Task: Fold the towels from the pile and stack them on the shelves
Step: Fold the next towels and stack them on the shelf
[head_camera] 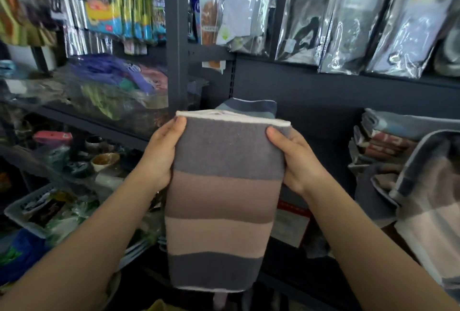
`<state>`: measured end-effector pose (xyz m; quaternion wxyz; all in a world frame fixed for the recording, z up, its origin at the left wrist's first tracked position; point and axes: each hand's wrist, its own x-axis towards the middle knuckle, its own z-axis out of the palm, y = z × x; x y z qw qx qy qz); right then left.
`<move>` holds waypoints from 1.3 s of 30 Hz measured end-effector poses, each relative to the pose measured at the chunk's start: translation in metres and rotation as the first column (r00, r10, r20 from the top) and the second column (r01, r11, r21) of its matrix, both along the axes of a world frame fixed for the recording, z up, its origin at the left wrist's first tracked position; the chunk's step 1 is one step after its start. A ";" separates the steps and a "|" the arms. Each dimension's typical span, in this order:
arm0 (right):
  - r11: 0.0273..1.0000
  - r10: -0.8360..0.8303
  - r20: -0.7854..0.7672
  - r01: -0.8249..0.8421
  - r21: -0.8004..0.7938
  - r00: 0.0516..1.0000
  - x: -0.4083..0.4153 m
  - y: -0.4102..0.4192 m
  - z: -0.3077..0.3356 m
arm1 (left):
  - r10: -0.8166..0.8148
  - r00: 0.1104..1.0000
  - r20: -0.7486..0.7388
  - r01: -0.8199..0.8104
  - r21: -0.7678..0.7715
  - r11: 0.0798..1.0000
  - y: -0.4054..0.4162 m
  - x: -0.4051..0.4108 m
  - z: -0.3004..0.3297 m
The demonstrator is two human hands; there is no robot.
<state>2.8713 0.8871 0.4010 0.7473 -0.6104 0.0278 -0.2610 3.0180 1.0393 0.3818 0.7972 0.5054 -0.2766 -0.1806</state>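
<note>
A single head-worn, wide-angle view looks forward and slightly down, close to dark metal shelves [298, 81] that fill the picture from edge to edge. Both forearms reach in from the bottom corners, and straight lines bow near the borders.

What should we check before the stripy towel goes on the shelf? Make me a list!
1. Both hands holding: ok. The left hand and right hand grip the striped towel on its two sides.
2. Towel folded: ok, layered edges show at the top.
3. Bottom end tidy: cannot tell, it hangs low and loose.
4. A stack to join: ok, folded towels sit on the shelf to the right.
5. Room on top of that stack: cannot tell.
6. Blue striped towel behind: cannot tell whether it is in the way.
</note>
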 end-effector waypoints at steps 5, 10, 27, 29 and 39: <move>0.991 0.002 0.042 -0.008 0.133 0.999 0.038 -0.027 0.034 | -0.260 0.965 0.044 0.253 0.128 0.959 -0.004 0.016 -0.018; 0.921 0.042 0.066 -0.064 0.384 0.997 0.060 -0.068 0.064 | -0.243 0.941 0.235 0.228 0.088 0.970 -0.031 0.023 0.010; 0.870 -0.351 -0.266 0.418 0.263 0.898 0.171 -0.248 0.061 | -0.049 0.897 0.438 -0.169 0.445 0.879 -0.207 0.123 0.088; 0.872 -0.403 -0.355 0.472 0.130 0.843 0.184 -0.266 0.035 | -0.103 0.864 0.494 -0.233 0.572 0.787 -0.216 0.134 0.071; 0.969 -0.245 -0.462 0.227 -0.096 0.852 0.172 -0.263 0.010 | -0.114 0.788 0.605 -0.453 0.695 0.558 -0.239 0.158 0.048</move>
